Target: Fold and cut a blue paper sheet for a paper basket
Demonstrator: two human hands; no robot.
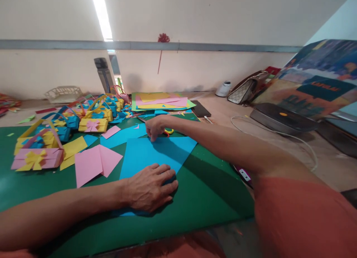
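Observation:
A blue paper sheet point(156, 153) lies on the green cutting mat point(212, 187). My left hand point(150, 187) rests flat on the sheet's near corner, fingers spread. At the sheet's far edge my right hand point(155, 127) presses down with bent fingers; whether it pinches the paper I cannot tell. Just behind that hand lie scissors point(168, 131) with yellow and red handles. A folded pink sheet point(96, 163) lies to the left of the blue one.
Several paper baskets with bows point(39, 153) crowd the left of the mat. A stack of coloured sheets point(161, 101) and a black phone point(200, 109) lie behind. At the right are a white cable point(279, 133), a bag point(247, 90) and a dark flat device point(281, 118).

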